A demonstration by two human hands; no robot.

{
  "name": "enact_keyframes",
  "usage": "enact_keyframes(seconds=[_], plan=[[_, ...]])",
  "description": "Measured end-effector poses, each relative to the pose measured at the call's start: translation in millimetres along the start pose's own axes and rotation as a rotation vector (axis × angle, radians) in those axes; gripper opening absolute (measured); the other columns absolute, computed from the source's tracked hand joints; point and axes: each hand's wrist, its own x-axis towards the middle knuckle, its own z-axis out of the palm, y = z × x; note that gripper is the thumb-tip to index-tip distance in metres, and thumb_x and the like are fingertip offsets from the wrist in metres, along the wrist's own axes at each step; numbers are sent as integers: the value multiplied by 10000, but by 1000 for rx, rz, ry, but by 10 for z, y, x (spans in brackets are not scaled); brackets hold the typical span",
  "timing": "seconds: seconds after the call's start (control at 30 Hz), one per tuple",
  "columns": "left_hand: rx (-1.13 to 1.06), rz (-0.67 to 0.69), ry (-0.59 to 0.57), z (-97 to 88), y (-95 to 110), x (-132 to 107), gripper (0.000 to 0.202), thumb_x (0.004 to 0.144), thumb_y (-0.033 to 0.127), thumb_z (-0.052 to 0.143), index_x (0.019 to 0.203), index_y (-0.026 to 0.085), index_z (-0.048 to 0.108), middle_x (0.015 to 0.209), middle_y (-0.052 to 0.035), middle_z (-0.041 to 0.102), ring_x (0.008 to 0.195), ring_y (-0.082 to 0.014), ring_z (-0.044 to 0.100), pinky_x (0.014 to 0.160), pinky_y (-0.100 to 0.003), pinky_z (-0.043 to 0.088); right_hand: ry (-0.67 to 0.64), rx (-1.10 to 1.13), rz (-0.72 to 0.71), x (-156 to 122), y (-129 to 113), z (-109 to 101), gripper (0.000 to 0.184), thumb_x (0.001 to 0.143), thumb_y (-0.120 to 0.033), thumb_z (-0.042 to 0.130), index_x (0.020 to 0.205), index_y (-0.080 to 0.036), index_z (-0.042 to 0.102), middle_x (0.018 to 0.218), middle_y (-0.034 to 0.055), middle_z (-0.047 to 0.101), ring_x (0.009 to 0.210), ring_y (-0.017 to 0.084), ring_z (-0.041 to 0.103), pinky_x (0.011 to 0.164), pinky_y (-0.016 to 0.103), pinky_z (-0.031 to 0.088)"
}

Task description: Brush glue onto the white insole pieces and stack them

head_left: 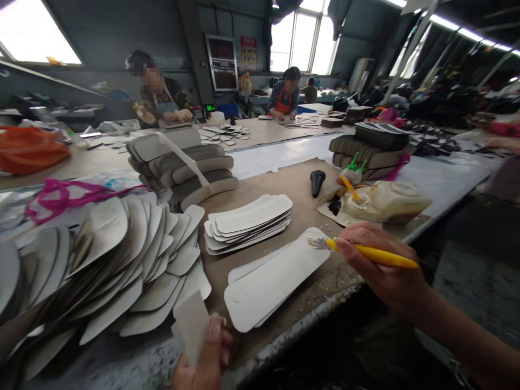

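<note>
My right hand (382, 265) is closed round a yellow-handled brush (368, 253), its bristles at the far end of a long grey insole piece (272, 281) lying flat near the table's front edge. My left hand (205, 357) pinches a small grey card piece (190, 325) upright at the bottom of the view. A neat stack of grey insoles (247, 219) lies just beyond the flat piece. A large fanned pile of grey insoles (122, 260) spreads to the left of my left hand.
A glue container (385, 201) with a second brush stands at the right, a black cone (317, 182) beside it. Bundled insole stacks (182, 165) sit behind, more stacks (377, 143) far right. Two people work at the far tables. An orange bag (28, 149) lies at left.
</note>
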Motion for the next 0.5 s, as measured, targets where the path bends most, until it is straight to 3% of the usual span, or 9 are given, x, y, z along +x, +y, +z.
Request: enact_keyframes(seconds=[0.1,0.2,0.37,0.5], plan=[[-266,-53,-171,-49,36,-115,328,610,461,672,694,154,593,465,21,541,380,-61,382,395,-183,277,-87,197,93,11,-165,52,100,857,-204,446,836,-216,543,820,35,574,821,174,542,741,289,429],[-467,-173,-421,6,96,-269,279,604,409,691,676,151,611,412,9,526,325,-54,364,366,-179,244,-309,464,212,-2,-416,199,151,882,-258,402,842,-211,539,744,12,573,692,129,542,598,222,425],[-321,-220,-631,155,70,-415,390,623,472,672,518,97,634,336,-14,467,302,-43,366,359,-181,211,-693,885,485,-62,-749,559,160,796,-322,551,737,-179,511,561,-37,549,525,91,516,509,190,403],[-283,-244,-661,201,14,-443,414,594,509,680,502,107,639,349,-15,488,307,-51,371,363,-196,229,-716,1055,689,-107,-753,681,215,817,-338,503,682,-175,465,428,-75,482,372,62,454,419,178,357]])
